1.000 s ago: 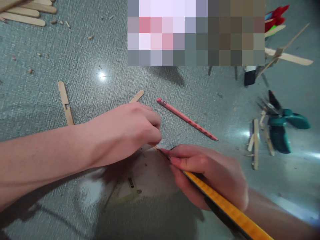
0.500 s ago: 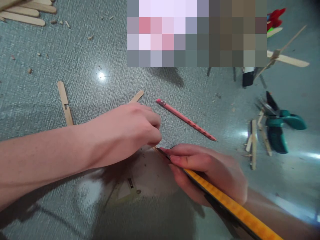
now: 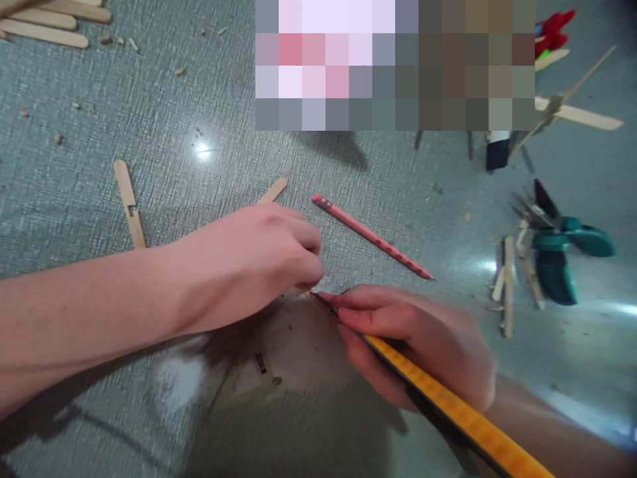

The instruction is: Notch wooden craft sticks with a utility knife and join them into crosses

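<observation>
My left hand (image 3: 279, 245) is closed, knuckles up, pressing a popsicle stick (image 3: 273, 190) to the table. The stick's rounded end shows above my fingers; most of its length is hidden under the hand. In my right hand (image 3: 408, 338) is a long yellow-and-black utility knife (image 3: 448, 408), fingers wrapped near its front. The dark blade tip meets a small bit of wood just below my left fingertips. Beyond my hands a pink pencil (image 3: 373, 237) lies slantwise. Behind my left forearm rests a notched popsicle stick (image 3: 127, 186), partly covered by the arm.
Green-handled pliers (image 3: 555, 265) lie at the right beside thin wood scraps (image 3: 507, 285). Several popsicle sticks (image 3: 44, 32) are heaped at the upper left, with wood crumbs nearby. Crossed sticks (image 3: 577, 111) and a red object (image 3: 557, 30) are at the upper right. A blurred-out block hides the top middle.
Both hands stay almost in place, the knife tip still at the stick. The view has shifted very slightly.
</observation>
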A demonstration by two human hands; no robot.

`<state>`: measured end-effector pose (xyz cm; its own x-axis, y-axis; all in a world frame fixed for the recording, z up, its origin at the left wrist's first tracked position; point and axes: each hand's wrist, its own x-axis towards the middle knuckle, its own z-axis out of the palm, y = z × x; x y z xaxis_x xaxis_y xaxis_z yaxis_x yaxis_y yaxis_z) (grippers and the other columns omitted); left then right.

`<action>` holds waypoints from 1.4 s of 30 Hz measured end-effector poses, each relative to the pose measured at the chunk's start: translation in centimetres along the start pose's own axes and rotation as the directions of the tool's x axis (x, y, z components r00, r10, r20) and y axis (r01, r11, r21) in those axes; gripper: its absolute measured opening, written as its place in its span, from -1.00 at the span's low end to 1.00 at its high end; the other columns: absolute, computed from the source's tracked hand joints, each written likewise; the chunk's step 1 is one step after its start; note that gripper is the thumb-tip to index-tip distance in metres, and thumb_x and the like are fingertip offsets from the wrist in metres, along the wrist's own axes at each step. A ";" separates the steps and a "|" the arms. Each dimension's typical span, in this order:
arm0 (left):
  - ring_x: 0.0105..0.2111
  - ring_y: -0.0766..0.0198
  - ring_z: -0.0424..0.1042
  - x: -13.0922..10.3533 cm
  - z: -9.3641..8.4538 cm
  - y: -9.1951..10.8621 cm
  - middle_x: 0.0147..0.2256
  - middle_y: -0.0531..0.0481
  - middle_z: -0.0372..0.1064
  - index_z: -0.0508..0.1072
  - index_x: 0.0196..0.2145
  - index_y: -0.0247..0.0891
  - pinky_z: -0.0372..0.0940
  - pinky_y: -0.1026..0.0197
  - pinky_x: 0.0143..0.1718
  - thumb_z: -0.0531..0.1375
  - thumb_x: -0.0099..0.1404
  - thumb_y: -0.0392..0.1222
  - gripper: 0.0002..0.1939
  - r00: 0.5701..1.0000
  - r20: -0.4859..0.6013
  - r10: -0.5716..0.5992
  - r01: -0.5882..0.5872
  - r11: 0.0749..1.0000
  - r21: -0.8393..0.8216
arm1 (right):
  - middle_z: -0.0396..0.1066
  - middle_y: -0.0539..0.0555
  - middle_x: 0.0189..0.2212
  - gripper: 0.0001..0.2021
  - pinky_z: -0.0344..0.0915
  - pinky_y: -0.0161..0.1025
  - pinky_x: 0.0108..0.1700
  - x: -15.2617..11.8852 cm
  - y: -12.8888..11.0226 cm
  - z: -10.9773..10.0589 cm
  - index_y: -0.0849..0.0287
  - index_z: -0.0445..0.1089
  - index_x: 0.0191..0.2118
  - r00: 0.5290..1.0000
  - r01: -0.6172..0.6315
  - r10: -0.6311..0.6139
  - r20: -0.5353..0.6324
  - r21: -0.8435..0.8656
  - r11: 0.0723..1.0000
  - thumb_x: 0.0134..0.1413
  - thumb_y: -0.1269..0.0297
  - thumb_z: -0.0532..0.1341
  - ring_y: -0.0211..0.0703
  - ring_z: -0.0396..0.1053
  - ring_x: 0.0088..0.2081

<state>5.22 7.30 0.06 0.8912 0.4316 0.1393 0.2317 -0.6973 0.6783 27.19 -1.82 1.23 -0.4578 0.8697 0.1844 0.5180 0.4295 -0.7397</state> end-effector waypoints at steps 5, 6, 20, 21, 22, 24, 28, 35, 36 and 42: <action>-0.35 0.29 0.37 0.0 0.2 -0.3 -0.39 0.02 0.41 0.55 -0.36 -0.21 0.24 0.20 -0.26 -0.03 0.33 -0.44 -0.63 0.999 -0.025 0.028 -0.028 0.999 0.026 | 0.52 0.01 -0.39 -0.79 0.44 -0.33 -0.47 0.0 -0.2 -0.3 0.06 0.31 -0.21 0.999 0.004 -0.004 0.036 0.012 1.000 0.11 0.54 0.21 -0.28 0.46 -0.49; -0.35 0.29 0.37 0.0 0.2 -0.3 -0.39 0.03 0.42 0.55 -0.36 -0.20 0.24 0.21 -0.26 -0.03 0.32 -0.44 -0.63 0.999 -0.031 0.033 -0.032 0.999 0.027 | 0.51 0.01 -0.40 -0.79 0.43 -0.33 -0.48 0.0 -0.2 -0.3 0.06 0.31 -0.22 0.999 0.009 -0.010 0.034 0.008 1.000 0.11 0.55 0.20 -0.27 0.46 -0.49; -0.39 0.29 0.36 0.0 0.2 -0.4 -0.40 0.02 0.40 0.57 -0.33 -0.22 0.22 0.23 -0.29 0.00 0.30 -0.47 -0.64 0.998 -0.023 0.051 -0.051 0.999 0.017 | 0.58 0.06 -0.32 -0.75 0.52 -0.34 -0.36 0.0 0.1 -0.5 0.05 0.31 -0.18 1.000 0.022 -0.022 -0.020 -0.045 0.999 0.09 0.55 0.22 -0.23 0.56 -0.40; -0.39 0.29 0.36 0.1 0.2 -0.4 -0.40 0.03 0.40 0.56 -0.34 -0.22 0.22 0.23 -0.28 0.00 0.30 -0.47 -0.65 0.998 -0.020 0.053 -0.053 0.998 0.021 | 0.58 0.06 -0.32 -0.75 0.52 -0.35 -0.35 0.0 0.2 -0.4 0.05 0.32 -0.18 1.000 0.023 -0.024 -0.020 -0.042 0.999 0.09 0.56 0.22 -0.23 0.56 -0.40; -0.39 0.29 0.35 0.1 0.2 -0.4 -0.39 0.03 0.40 0.56 -0.34 -0.22 0.23 0.23 -0.28 0.00 0.29 -0.47 -0.64 0.999 -0.016 0.051 -0.051 0.998 0.024 | 0.58 0.06 -0.32 -0.75 0.52 -0.35 -0.35 0.0 0.2 -0.4 0.06 0.32 -0.18 0.999 0.025 -0.025 -0.019 -0.040 0.999 0.09 0.56 0.22 -0.23 0.56 -0.40; -0.40 0.29 0.35 0.1 0.2 -0.4 -0.39 0.02 0.41 0.56 -0.35 -0.22 0.24 0.22 -0.29 -0.01 0.28 -0.48 -0.64 0.999 -0.013 0.050 -0.049 0.998 0.026 | 0.58 0.07 -0.30 -0.75 0.52 -0.35 -0.33 0.1 0.2 -0.2 0.07 0.34 -0.17 0.999 0.033 -0.034 -0.020 -0.038 0.999 0.08 0.56 0.22 -0.22 0.57 -0.38; -0.39 0.30 0.35 0.1 0.2 -0.4 -0.39 0.03 0.41 0.55 -0.35 -0.20 0.24 0.22 -0.29 -0.01 0.28 -0.47 -0.64 0.999 -0.010 0.042 -0.042 0.999 0.028 | 0.58 0.06 -0.31 -0.74 0.52 -0.32 -0.33 0.2 0.0 -0.1 0.06 0.35 -0.17 0.999 0.024 -0.025 -0.024 -0.053 0.998 0.08 0.57 0.21 -0.21 0.57 -0.37; -0.35 0.29 0.37 0.0 0.2 -0.4 -0.37 0.02 0.41 0.55 -0.32 -0.21 0.24 0.21 -0.26 0.00 0.31 -0.45 -0.66 1.000 -0.010 0.029 -0.029 0.999 0.037 | 0.54 0.03 -0.36 -0.77 0.46 -0.33 -0.44 0.0 -0.3 -0.2 0.05 0.34 -0.19 1.000 -0.015 0.016 0.017 -0.022 1.000 0.10 0.54 0.21 -0.21 0.55 -0.41; -0.35 0.28 0.37 0.0 0.2 -0.4 -0.37 0.01 0.41 0.56 -0.32 -0.22 0.25 0.20 -0.26 -0.01 0.31 -0.45 -0.65 0.999 -0.015 0.034 -0.033 0.999 0.036 | 0.54 0.03 -0.37 -0.77 0.45 -0.33 -0.45 0.0 -0.3 -0.3 0.05 0.34 -0.20 1.000 -0.019 0.019 0.023 -0.020 1.000 0.10 0.54 0.21 -0.20 0.55 -0.41; -0.39 0.27 0.32 -0.1 0.4 -0.4 -0.39 0.00 0.41 0.55 -0.36 -0.23 0.21 0.19 -0.30 0.00 0.36 -0.41 -0.65 0.995 -0.051 0.088 -0.084 0.994 0.074 | 0.54 0.00 -0.41 -0.72 0.47 -0.32 -0.46 0.2 -0.4 -0.6 0.02 0.33 -0.17 1.000 0.024 -0.024 -0.008 -0.048 0.999 0.07 0.56 0.20 -0.22 0.53 -0.47</action>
<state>5.23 7.30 -0.46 0.8869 0.3978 0.2350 0.1846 -0.7713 0.6091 27.34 -1.62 1.96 -0.4640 0.8611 0.2076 0.5413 0.4612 -0.7031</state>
